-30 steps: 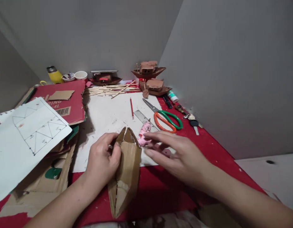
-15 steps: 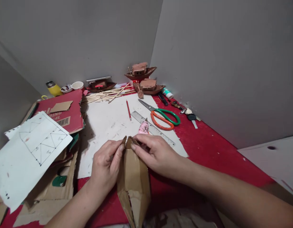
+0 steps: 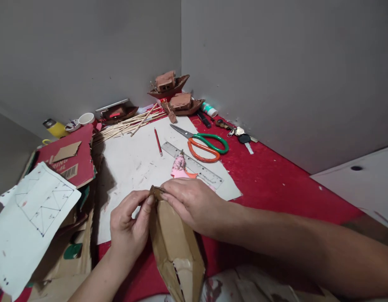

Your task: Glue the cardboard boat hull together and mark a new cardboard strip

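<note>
A folded brown cardboard boat hull (image 3: pixel 173 233) lies lengthwise in front of me, its near end pointed and split by a narrow gap. At its far end my left hand (image 3: pixel 131 220) pinches the left edge between thumb and fingers. My right hand (image 3: pixel 194 205) grips the right edge of that same end, fingers closed over the cardboard. The two edges meet or nearly meet there; the fingers hide part of the joint. Just beyond my right hand lies a pink glue gun (image 3: pixel 179 165) with an orange trigger, resting over a clear ruler (image 3: pixel 200 165).
Scissors (image 3: pixel 202 142) with green and orange handles and a red pencil (image 3: pixel 158 141) lie on white paper (image 3: pixel 125 167). Behind are thin wooden sticks (image 3: pixel 128 123) and brown model boats (image 3: pixel 181 102). Cardboard pieces (image 3: pixel 77 144) and a drawn sheet (image 3: pixel 33 218) crowd the left; keys (image 3: pixel 244 137) lie right.
The far edges of the hull, apart before, have been drawn together by my hands. My view has shifted, so the table things appear further left and mostly higher.
</note>
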### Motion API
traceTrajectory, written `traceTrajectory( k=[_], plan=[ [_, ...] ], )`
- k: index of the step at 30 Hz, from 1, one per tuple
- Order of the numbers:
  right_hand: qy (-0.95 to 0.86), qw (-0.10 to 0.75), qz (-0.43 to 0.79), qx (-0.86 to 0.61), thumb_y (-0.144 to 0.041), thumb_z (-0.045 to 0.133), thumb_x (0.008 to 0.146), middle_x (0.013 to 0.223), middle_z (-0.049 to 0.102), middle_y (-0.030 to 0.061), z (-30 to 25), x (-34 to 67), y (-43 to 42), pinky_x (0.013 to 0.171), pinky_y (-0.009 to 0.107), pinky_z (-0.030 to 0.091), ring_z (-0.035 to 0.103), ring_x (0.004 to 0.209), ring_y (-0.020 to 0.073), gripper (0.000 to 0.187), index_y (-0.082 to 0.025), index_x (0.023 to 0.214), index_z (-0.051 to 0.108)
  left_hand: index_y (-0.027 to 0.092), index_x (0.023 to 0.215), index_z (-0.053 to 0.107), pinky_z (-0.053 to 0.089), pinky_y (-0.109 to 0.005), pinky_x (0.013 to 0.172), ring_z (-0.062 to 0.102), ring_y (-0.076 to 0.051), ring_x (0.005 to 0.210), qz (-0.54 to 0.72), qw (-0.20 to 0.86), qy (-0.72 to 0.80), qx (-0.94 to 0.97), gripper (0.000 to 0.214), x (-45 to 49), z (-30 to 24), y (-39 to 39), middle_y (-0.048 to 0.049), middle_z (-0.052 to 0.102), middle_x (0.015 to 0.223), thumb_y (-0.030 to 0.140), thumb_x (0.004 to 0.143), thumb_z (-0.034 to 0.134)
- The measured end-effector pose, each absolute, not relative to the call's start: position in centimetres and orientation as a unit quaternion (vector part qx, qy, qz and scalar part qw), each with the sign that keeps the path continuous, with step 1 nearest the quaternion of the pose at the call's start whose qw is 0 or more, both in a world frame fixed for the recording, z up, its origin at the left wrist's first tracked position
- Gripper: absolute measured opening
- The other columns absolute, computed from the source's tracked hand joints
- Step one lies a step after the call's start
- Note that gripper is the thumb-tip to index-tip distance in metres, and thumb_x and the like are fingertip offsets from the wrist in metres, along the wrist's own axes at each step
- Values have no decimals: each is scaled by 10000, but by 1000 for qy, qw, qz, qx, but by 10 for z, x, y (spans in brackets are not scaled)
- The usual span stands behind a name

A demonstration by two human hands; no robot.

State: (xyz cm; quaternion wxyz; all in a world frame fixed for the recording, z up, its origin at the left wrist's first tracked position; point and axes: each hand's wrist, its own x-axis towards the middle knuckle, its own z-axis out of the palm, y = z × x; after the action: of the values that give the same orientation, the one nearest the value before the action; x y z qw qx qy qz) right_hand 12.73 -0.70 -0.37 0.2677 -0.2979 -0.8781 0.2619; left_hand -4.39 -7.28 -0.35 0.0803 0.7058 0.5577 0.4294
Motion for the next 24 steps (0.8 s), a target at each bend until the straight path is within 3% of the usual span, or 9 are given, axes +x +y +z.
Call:
traceTrajectory(
  k=[5,12,24],
  plan=[
    [-867,290,289,-284,-130,423,920,742,597,48,-4,126,-8,671,272,384,520,692,155,181,-165,768,514,213,967,663,498,-220,706,648,-123,764,433,79,557,704,177,-43,-6,-74,-5,708,867,89,845,627],
    [-858,329,293,-265,-117,434,901,651,497,1,1,128,-9,593,258,310,432,614,131,205,-181,708,455,217,964,662,497,-227,690,633,-125,739,454,70,546,701,200,-41,-1,-78,5,691,827,69,838,616],
    [-823,314,372,-291,-141,451,891,646,446,-16,4,127,-9,604,253,283,402,617,117,237,-196,677,365,210,940,649,491,-210,710,616,-112,739,461,72,547,695,192,-40,-4,-77,12,668,823,54,838,601]
  ],
)
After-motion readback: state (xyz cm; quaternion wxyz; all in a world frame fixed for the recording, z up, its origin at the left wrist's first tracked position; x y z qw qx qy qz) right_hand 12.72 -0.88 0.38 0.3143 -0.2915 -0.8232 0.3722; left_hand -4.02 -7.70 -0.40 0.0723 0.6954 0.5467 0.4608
